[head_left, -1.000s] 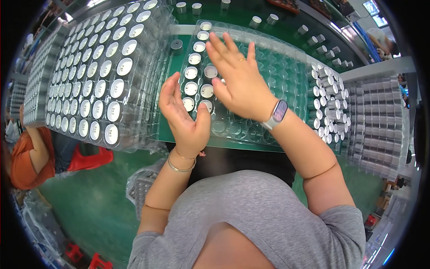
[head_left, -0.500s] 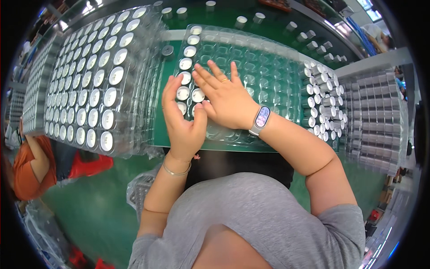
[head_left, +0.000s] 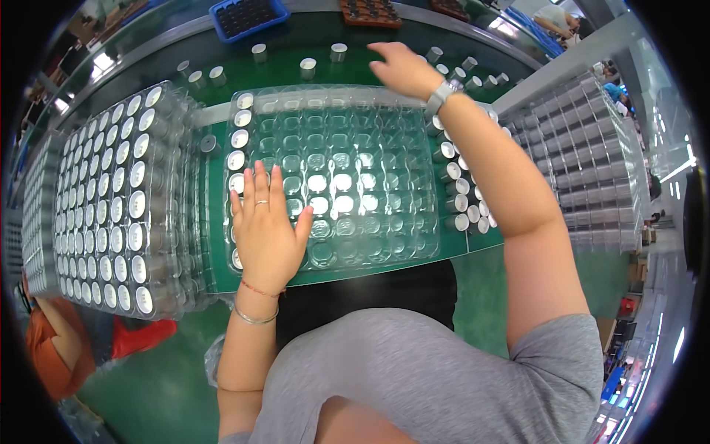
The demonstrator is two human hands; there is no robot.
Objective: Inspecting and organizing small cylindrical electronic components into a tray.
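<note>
My left hand [head_left: 268, 231] lies flat with fingers spread over the left part of a clear plastic blister tray [head_left: 373, 244]. Small metal cylinders with white tops [head_left: 239, 138] stand in the tray's leftmost column; my fingers and palm hide some of them. Most of the other pockets show bare. My right hand [head_left: 408, 70] reaches past the tray's far right corner, above the green belt [head_left: 392, 53]. Its thumb and forefinger are apart and nothing shows between them; the other fingers are partly hidden. Loose cylinders [head_left: 307, 69] stand on the belt nearby.
A heap of loose cylinders [head_left: 453, 172] sits right of the tray, partly under my right forearm. Stacked filled trays [head_left: 138, 203] rise at left, another stack [head_left: 577, 166] at right. Beyond the belt are a blue tray [head_left: 281, 13] and an orange-brown one [head_left: 370, 11]. Someone's orange sleeve [head_left: 46, 342] shows at left.
My right hand has left the cylinders near my left hand and moved far and right over the belt. My left hand has flattened onto the tray. The view has shifted too.
</note>
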